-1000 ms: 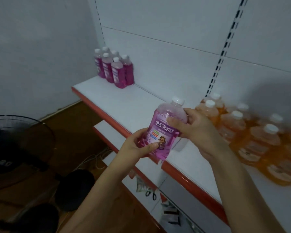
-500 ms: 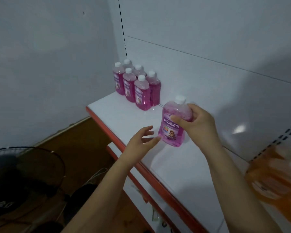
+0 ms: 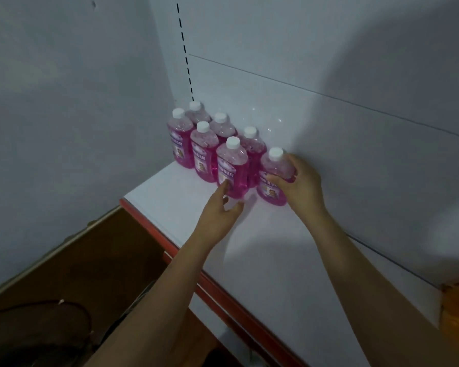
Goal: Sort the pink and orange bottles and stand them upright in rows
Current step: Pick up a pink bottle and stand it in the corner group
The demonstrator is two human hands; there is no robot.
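Pink rows (image 3: 215, 144): upright, shelf's (image 3: 289, 260) back-left corner.
Left hand (image 3: 220, 207): fingers relaxed, touching front bottle (image 3: 232, 168).
Right hand (image 3: 300, 186): fingers grasping new pink bottle (image 3: 274, 178), row's right end.
Risk: a nudge could topple neighbours.

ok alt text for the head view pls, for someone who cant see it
A person's right hand grips a pink bottle, standing it on a white shelf beside six upright pink bottles in two rows. The left hand, fingers extended, touches the nearest front-row bottle.

Shop, slotted shelf upright (image 3: 187, 62), shelf (image 3: 276, 247) w/ red edge
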